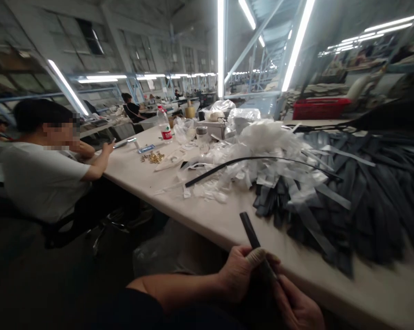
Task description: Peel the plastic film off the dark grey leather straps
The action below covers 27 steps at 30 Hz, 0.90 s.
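A dark, narrow strip (250,229) runs between my two hands near the table's front edge, its upper end sticking out past my fingers. My left hand (239,270) is closed round the strip, with a pale covering on the thumb. Lower and to the right, my right hand (296,300) pinches the same strip; its fingertips are partly hidden. Beyond my hands lies a large heap of dark grey strips (372,197). White, film-like scraps (268,137) are piled beside and partly over it, with one long black strip (227,162) curving across them.
On the table (200,220) stand a red-labelled bottle (164,126) and a jar (201,134), with small brass-coloured pieces (153,157) nearby. A seated person (41,169) holds a phone at the left edge. A red basket (320,108) sits behind the heap.
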Motion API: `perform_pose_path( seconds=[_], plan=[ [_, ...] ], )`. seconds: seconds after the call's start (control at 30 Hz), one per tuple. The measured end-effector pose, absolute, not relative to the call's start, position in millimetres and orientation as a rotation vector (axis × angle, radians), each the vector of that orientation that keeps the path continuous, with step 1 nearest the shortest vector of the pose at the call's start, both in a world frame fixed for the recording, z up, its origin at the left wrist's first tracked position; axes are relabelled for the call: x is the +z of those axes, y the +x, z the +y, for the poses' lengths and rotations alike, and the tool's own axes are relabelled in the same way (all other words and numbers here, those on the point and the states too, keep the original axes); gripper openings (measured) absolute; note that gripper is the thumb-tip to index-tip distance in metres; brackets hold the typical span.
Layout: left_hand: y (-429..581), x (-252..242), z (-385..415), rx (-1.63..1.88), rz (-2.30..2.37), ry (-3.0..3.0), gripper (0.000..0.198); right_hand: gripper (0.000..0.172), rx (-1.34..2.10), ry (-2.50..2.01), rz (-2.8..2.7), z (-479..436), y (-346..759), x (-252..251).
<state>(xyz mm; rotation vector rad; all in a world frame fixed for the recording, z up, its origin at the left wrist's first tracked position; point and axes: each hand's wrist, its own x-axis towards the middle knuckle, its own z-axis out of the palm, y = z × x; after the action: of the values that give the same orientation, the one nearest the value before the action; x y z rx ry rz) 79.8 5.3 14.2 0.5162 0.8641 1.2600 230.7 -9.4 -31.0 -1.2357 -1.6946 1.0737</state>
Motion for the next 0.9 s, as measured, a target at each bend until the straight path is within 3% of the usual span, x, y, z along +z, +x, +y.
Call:
perform_pose_path(
  seconds=[0.13, 0.33, 0.5, 0.7, 0.9],
  plan=[
    [80, 13, -8, 1.178, 0.835, 0.624, 0.040, 0.047, 0.986, -1.263, -1.692, -13, 233, -23],
    [65, 24, 16, 1.444, 0.837, 0.502, 0.040, 0.040, 1.078, -1.275, -1.664, -23, 231, -16],
    [72, 13, 3, 1.227, 0.845, 0.500, 0.041, 0.040, 0.981, -1.228, -1.736, -20, 229, -20],
    [71, 13, -1, 1.238, 0.957, 0.588, 0.039, 0.038, 1.153, -1.135, -1.710, -22, 233, -12],
    [71, 23, 5, 1.261, 0.842, 0.550, 0.044, 0.030, 1.071, -1.195, -1.646, -20, 225, -4]
  ],
)
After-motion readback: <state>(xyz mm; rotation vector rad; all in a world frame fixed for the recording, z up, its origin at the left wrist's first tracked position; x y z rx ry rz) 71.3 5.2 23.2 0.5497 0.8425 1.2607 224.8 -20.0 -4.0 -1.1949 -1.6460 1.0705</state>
